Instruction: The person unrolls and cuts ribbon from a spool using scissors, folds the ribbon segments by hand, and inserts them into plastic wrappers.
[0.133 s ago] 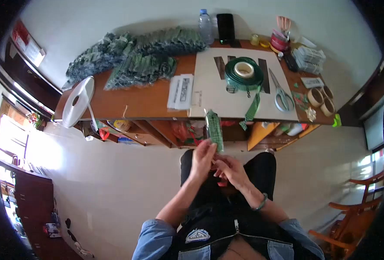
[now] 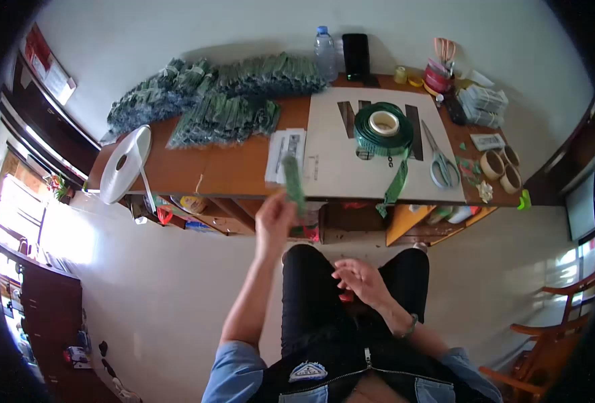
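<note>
My left hand (image 2: 275, 218) pinches the lower end of a folded green ribbon (image 2: 293, 180), held upright at the front edge of the table and blurred by motion. It seemed to sit in a clear plastic sleeve a moment ago. Behind it lies a stack of white printed slips (image 2: 285, 144). Above my lap, my right hand (image 2: 362, 281) is empty with its fingers loosely apart. A big roll of green ribbon (image 2: 364, 138) rests on the cardboard sheet (image 2: 324, 121), its loose tail (image 2: 397, 185) hanging over the front edge.
Piles of packaged green ribbons (image 2: 223, 121) cover the table's back left, near a white reel (image 2: 124, 164). Scissors (image 2: 438, 158), tape rolls (image 2: 502, 168), a plastic bottle (image 2: 324, 50) and a black phone (image 2: 356, 55) stand or lie around the sheet. A wooden chair (image 2: 546, 336) is at right.
My left hand has moved left and forward, carrying the ribbon away from my right hand. My right hand has come apart from it and stays above my lap. The view has tilted slightly.
</note>
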Demonstrator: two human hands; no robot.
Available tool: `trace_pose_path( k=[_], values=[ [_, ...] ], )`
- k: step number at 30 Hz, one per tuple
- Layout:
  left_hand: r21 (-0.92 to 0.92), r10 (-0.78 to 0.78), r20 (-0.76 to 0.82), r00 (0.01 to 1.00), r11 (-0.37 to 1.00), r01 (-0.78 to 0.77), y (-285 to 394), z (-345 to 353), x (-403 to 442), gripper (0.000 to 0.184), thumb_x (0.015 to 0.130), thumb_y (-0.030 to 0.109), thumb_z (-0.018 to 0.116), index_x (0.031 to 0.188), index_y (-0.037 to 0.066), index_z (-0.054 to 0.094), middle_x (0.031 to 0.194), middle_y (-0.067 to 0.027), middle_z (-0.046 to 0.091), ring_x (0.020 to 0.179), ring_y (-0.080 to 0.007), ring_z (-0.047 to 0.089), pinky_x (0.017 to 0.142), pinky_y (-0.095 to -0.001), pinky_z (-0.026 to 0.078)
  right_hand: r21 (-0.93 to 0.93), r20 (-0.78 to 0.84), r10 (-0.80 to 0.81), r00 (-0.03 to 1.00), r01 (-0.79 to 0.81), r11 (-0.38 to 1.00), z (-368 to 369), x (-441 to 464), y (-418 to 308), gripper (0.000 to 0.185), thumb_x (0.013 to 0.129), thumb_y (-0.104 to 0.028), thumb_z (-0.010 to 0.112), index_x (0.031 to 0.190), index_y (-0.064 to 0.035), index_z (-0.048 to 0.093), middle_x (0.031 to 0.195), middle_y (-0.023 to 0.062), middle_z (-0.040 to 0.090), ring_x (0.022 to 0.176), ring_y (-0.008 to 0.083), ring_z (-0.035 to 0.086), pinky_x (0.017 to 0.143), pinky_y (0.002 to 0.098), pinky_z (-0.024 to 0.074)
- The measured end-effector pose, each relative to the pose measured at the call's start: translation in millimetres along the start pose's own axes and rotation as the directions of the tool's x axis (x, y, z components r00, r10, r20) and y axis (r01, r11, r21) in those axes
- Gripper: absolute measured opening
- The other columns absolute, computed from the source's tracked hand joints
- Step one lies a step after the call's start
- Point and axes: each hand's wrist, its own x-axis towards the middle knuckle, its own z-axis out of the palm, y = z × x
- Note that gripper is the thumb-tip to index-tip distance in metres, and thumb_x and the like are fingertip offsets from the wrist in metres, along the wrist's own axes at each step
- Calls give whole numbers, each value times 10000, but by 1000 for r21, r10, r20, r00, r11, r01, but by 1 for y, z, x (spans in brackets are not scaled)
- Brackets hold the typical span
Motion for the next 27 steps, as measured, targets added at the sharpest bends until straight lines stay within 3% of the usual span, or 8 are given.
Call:
trace_pose_path(
  k=[5, 9, 10, 13, 17, 23, 24, 27],
  values=[
    [301, 186, -63, 980, 940, -159, 15, -66, 132, 200, 859, 196, 576, 902, 6, 620, 638, 23, 511, 537, -52, 451, 471, -218, 358, -105, -196, 53, 979, -75, 992, -34, -15, 16, 286, 899, -232, 520, 1000, 32, 567, 814, 83, 618, 664, 105, 576, 622, 219, 478],
    [748, 77, -279, 957, 643, 167, 20, -101, 235, 336, 831, 312, 582, 792, -19, 623, 696, -145, 624, 667, -211, 592, 634, -330, 451, -133, -246, 71, 967, -107, 985, -39, -19, 15, 278, 898, -227, 522, 996, 28, 576, 818, 81, 622, 680, 111, 587, 628, 222, 484],
    [748, 71, -259, 963, 646, 153, 23, -90, 234, 336, 831, 312, 582, 792, -19, 623, 696, -145, 624, 667, -211, 592, 634, -330, 451, -147, -253, 65, 965, -105, 984, -41, -19, 11, 277, 896, -226, 524, 998, 26, 578, 821, 81, 623, 687, 114, 590, 631, 223, 486],
    [722, 526, -81, 846, 616, -314, 26, -32, 203, 304, 850, 316, 575, 941, 34, 643, 760, -95, 633, 666, -177, 593, 634, -302, 461, -139, -241, 62, 968, -98, 985, -43, -16, 19, 285, 896, -250, 522, 1017, 2, 578, 834, 86, 635, 716, 110, 599, 620, 232, 488],
    [597, 139, 392, 909, 714, -367, 18, 92, 112, 296, 816, 283, 613, 947, 18, 628, 770, -109, 641, 698, -219, 606, 633, -300, 461, -76, -213, 106, 971, -125, 989, -29, -25, 8, 281, 890, -252, 532, 1011, -5, 585, 821, 83, 641, 711, 105, 601, 613, 238, 488],
    [512, 250, 539, 804, 661, -549, -9, 189, 63, 238, 790, 143, 636, 975, -4, 606, 724, -90, 622, 634, -135, 567, 586, -280, 454, -187, -242, -18, 970, -28, 982, -34, -40, 3, 269, 889, -249, 533, 989, -6, 592, 812, 75, 632, 698, 101, 593, 600, 229, 483],
    [511, 244, 545, 803, 662, -548, -14, 188, 56, 238, 790, 143, 636, 975, -4, 606, 724, -90, 622, 634, -135, 567, 586, -280, 454, -174, -266, -36, 963, -11, 985, -38, -44, 5, 257, 892, -241, 528, 966, -5, 595, 815, 66, 630, 684, 97, 585, 598, 223, 476],
    [178, -95, 591, 801, 984, -14, -10, 158, 21, 228, 785, 101, 636, 967, -31, 598, 751, -44, 614, 662, -106, 564, 598, -251, 457, -99, -385, 22, 923, -65, 993, -59, -40, 21, 317, 892, -294, 524, 1021, -8, 570, 808, 69, 620, 699, 99, 585, 594, 228, 478]
  ],
)
